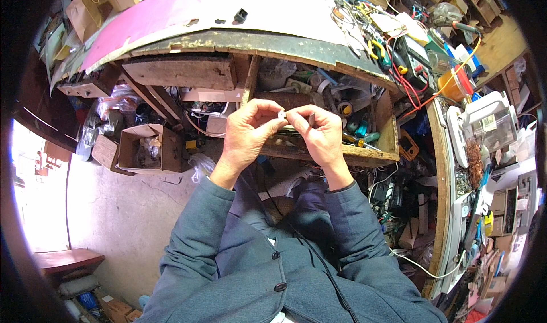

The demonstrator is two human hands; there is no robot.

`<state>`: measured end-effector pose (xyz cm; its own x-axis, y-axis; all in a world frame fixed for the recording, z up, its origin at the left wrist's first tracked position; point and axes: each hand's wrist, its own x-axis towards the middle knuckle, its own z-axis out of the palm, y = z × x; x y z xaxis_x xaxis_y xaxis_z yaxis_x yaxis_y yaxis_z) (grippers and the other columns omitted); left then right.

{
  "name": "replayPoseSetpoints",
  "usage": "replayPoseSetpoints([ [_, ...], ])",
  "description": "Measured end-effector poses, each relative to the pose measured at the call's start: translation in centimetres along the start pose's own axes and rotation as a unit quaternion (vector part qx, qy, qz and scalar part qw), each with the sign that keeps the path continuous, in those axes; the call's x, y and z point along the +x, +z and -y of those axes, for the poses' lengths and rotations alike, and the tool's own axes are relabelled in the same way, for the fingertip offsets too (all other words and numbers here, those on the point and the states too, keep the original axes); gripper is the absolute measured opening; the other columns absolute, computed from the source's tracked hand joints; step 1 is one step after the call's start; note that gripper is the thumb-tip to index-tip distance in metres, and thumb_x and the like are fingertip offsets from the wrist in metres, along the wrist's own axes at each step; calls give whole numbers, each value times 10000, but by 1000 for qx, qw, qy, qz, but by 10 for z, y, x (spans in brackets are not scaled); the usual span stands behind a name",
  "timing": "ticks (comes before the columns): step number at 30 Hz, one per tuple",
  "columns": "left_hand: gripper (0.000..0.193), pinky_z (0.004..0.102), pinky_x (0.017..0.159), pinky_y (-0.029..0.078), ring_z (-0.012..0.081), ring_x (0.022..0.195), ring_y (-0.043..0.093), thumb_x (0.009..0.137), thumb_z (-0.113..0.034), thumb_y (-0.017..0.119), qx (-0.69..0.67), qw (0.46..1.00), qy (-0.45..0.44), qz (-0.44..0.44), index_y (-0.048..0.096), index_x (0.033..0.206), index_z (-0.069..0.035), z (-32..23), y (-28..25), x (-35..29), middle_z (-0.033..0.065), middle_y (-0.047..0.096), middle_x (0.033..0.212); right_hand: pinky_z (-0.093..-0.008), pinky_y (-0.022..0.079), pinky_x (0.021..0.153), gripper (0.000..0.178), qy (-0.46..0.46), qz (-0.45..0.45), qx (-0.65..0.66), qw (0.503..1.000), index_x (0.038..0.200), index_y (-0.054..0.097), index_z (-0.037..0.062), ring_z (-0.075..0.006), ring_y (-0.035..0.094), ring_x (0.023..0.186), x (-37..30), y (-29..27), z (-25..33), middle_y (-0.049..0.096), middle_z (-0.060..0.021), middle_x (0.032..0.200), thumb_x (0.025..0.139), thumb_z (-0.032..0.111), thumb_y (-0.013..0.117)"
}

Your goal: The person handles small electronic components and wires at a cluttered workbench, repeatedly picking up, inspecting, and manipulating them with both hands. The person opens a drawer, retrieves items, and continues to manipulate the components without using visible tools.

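My left hand (249, 133) is closed in a pinch, holding a small white piece (282, 115) between thumb and forefinger. Its kind is too small to tell. Close against it is my right hand (320, 135), with thumb and forefinger pressed together at the piece's right side. A short, slim grey object (311, 119) sticks up between the right hand's fingers; most of it is hidden. Both hands are raised above the open wooden drawer (364, 153) of the workbench, which holds tools and loose parts.
On the workbench top (285, 6) lie a small black part (240, 15), yellow-handled pliers (375, 50) and a meter with red leads (414, 52). An open cardboard box (149, 147) stands on the floor at left. Clutter fills the shelf at right, including an orange jar (452, 84).
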<state>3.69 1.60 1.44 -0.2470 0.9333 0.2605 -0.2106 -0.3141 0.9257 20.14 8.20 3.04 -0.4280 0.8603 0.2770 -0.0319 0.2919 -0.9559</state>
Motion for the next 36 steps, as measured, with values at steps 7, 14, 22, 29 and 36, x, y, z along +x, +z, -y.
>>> replayPoseSetpoints([
  [7,208,272,897,576,114,977,696,899,11,772,42,999,31,10,695,1090,-14,1,-1,0,40,724,1043,-209,478,629,108,21,11,-36,999,954,774,20,-18,585,704,1,-1,10,714,29,774,923,123,783],
  [14,201,279,900,579,122,982,697,899,21,767,46,998,38,12,697,1084,-11,-1,2,-1,44,721,1041,-204,477,619,98,31,7,-32,999,946,772,17,-12,583,697,-1,-2,10,711,30,767,916,110,785],
  [22,212,279,914,574,125,1005,695,910,34,747,9,1000,14,17,690,1110,-11,0,1,0,58,725,1097,-206,458,599,76,-4,-16,-26,1000,941,772,19,-12,559,674,-3,2,6,708,28,771,921,92,779],
  [29,242,280,943,562,132,1035,689,937,18,727,-18,999,-22,31,658,1168,1,-7,-2,3,76,721,1134,-208,438,579,56,-65,-36,-45,996,940,767,29,-15,529,648,-5,6,0,694,19,787,908,71,787],
  [36,278,286,950,564,138,1041,690,958,-22,717,8,999,-16,36,655,1227,18,-6,-7,7,82,721,1141,-169,422,602,86,-78,-17,-57,995,1002,749,17,11,540,695,-6,1,-1,707,37,858,919,19,774],
])
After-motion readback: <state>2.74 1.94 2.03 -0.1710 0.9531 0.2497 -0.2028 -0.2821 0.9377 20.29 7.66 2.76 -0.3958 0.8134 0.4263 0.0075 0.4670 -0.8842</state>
